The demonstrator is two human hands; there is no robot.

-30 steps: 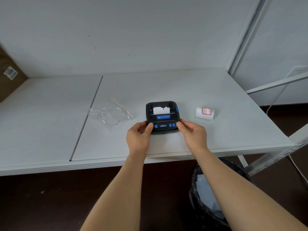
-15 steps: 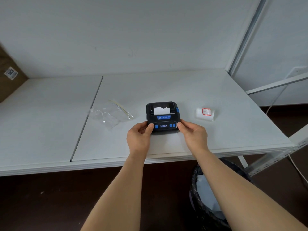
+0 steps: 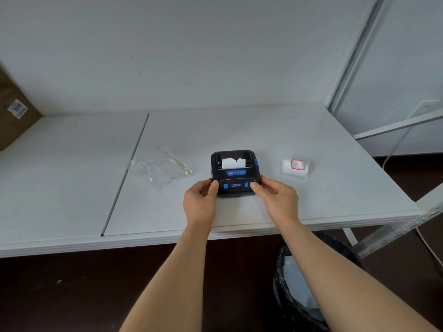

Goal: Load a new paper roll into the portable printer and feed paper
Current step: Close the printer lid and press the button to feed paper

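Note:
A small black portable printer (image 3: 235, 171) with blue buttons rests on the white table (image 3: 299, 200) near its front edge. A short torn strip of white paper (image 3: 233, 163) sticks out of its slot, and its little display is lit. My left hand (image 3: 201, 202) grips the printer's front left corner, thumb on the top edge. My right hand (image 3: 278, 200) holds the front right corner, with the thumb lying over the rightmost blue button. A wrapped label roll (image 3: 295, 167) with a red-bordered label lies to the right of the printer.
An empty clear plastic bag (image 3: 163, 168) lies left of the printer. A seam (image 3: 127, 173) splits the tabletop. A brown cardboard box (image 3: 14, 116) stands at the far left. A black-lined waste bin (image 3: 304, 295) sits under the table's front edge on the right.
My right thumb has slid left onto the rightmost blue button. The printer and my left hand have stayed where they were.

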